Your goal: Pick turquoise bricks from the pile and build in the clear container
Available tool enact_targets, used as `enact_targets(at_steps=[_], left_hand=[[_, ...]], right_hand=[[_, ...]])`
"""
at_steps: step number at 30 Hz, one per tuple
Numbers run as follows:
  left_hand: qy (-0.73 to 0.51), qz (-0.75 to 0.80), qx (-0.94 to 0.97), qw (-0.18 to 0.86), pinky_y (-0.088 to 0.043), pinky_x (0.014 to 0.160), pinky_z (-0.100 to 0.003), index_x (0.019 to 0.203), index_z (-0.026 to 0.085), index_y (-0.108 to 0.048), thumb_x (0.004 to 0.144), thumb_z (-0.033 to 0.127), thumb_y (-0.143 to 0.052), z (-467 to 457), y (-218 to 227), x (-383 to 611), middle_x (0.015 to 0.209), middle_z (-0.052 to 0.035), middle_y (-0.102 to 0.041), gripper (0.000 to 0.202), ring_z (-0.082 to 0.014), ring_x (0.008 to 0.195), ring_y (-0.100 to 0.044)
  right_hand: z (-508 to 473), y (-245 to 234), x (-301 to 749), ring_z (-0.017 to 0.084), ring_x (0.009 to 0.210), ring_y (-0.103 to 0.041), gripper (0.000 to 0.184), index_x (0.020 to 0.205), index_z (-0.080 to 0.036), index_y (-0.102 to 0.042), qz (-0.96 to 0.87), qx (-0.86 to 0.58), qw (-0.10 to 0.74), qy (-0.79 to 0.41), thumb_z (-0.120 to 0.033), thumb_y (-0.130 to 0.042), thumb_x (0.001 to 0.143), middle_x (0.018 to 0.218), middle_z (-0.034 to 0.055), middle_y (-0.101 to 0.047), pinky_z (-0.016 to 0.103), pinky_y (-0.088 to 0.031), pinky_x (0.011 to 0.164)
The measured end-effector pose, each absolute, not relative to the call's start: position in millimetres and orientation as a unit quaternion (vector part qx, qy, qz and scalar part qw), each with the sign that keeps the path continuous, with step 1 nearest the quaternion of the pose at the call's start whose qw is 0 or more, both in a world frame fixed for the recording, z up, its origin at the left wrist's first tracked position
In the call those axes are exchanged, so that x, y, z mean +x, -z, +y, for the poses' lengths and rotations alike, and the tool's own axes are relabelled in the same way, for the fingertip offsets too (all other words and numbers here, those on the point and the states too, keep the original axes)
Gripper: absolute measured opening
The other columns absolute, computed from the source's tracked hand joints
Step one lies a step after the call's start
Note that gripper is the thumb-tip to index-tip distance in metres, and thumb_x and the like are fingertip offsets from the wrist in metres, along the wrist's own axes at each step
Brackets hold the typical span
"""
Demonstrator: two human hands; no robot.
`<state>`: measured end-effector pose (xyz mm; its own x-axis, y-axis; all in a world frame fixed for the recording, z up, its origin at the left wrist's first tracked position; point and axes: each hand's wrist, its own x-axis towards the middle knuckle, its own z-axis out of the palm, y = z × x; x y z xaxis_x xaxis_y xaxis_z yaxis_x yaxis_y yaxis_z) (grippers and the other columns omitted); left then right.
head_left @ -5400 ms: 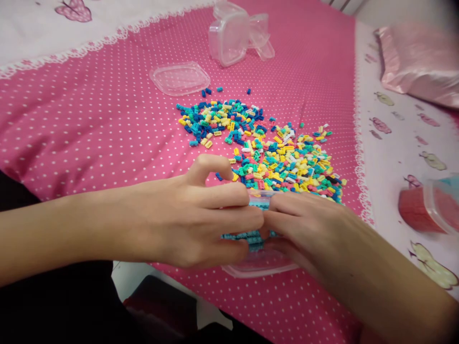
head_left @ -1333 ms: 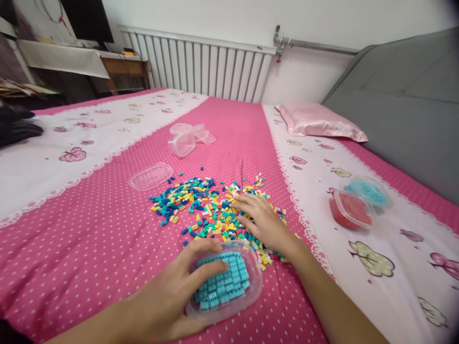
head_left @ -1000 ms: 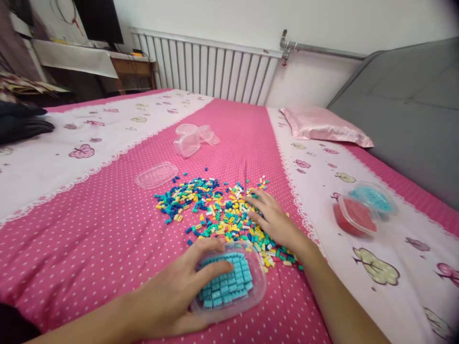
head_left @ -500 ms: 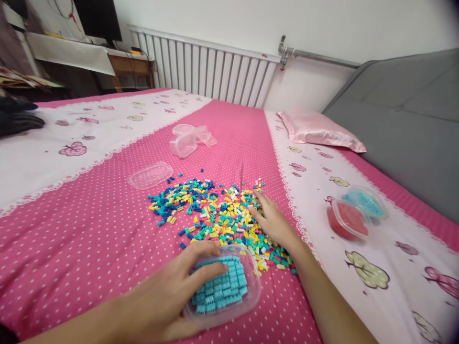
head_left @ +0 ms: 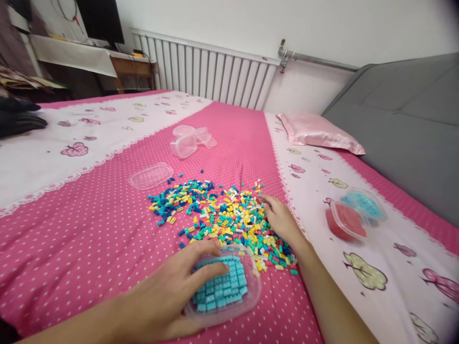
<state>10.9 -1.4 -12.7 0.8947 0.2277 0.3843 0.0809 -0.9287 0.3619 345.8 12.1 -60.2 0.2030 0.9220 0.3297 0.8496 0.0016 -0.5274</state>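
Clear tub of light-blue bricks (head_left: 229,286): bed (head_left: 89,229), 6 o'clock, clasped by left hand (head_left: 168,301), fingers spread over its top. Mixed brick pile (head_left: 222,215): just beyond; right hand (head_left: 283,222) at its 3 o'clock edge, fingers loosely spread.

Reading this as a bedroom in a home. I am looking along a made bed (head_left: 89,229): pink polka-dot sheet with white printed borders, a pink satin pillow (head_left: 315,131) at the top, a grey padded headboard (head_left: 401,119) behind it. White ribbed radiator (head_left: 204,71) on the far wall, pipe (head_left: 315,58) beside it. Desk (head_left: 71,55) and dark screen (head_left: 100,19) in the left corner. Toy bricks (head_left: 222,215) spilled on the sheet, a clear tub (head_left: 258,286) of them close by.
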Motion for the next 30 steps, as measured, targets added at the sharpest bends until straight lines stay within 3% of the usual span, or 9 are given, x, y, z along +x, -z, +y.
enact_targets(at_steps=[6,13,18,30], left_hand=[[-0.244,0.086,0.947,0.189,-0.056,0.103,-0.037,0.144,0.024,-0.034,0.093,0.045,-0.065,-3,12,10,0.134,-0.0140,-0.054,0.063,-0.0241,0.129,-0.053],[-0.232,0.096,0.950,0.188,-0.053,0.107,-0.043,0.147,0.025,-0.031,0.091,0.036,-0.066,-6,18,8,0.141,-0.0149,-0.050,0.068,-0.0280,0.133,-0.050],[-0.225,0.093,0.951,0.190,-0.054,0.106,-0.044,0.144,0.023,-0.030,0.094,0.040,-0.062,-11,8,9,0.139,-0.0157,-0.053,0.062,-0.0278,0.131,-0.053],[-0.204,0.102,0.959,0.168,-0.054,0.105,-0.045,0.143,0.020,-0.030,0.097,0.041,-0.058,-14,1,12,0.138,-0.0174,-0.053,0.058,-0.0281,0.130,-0.054]], right_hand=[[10,46,347,0.024,0.111,-0.063,0.035,0.127,-0.020,-0.061,-0.623,-0.725,0.293,-0.012,-0.039,-0.062,0.097,0.131,0.0097,-0.062,0.048,-0.055,0.093],[61,23,306,0.024,0.112,-0.063,0.036,0.128,-0.021,-0.061,-0.651,-0.730,0.210,0.005,-0.039,-0.062,0.097,0.132,0.0099,-0.061,0.048,-0.055,0.093],[87,30,286,0.024,0.110,-0.064,0.038,0.129,-0.020,-0.060,-0.655,-0.738,0.163,-0.006,-0.039,-0.063,0.096,0.131,0.0098,-0.062,0.047,-0.055,0.092],[69,34,306,0.024,0.108,-0.065,0.038,0.128,-0.019,-0.060,-0.654,-0.723,0.218,-0.050,-0.039,-0.063,0.096,0.129,0.0096,-0.063,0.047,-0.056,0.090]])
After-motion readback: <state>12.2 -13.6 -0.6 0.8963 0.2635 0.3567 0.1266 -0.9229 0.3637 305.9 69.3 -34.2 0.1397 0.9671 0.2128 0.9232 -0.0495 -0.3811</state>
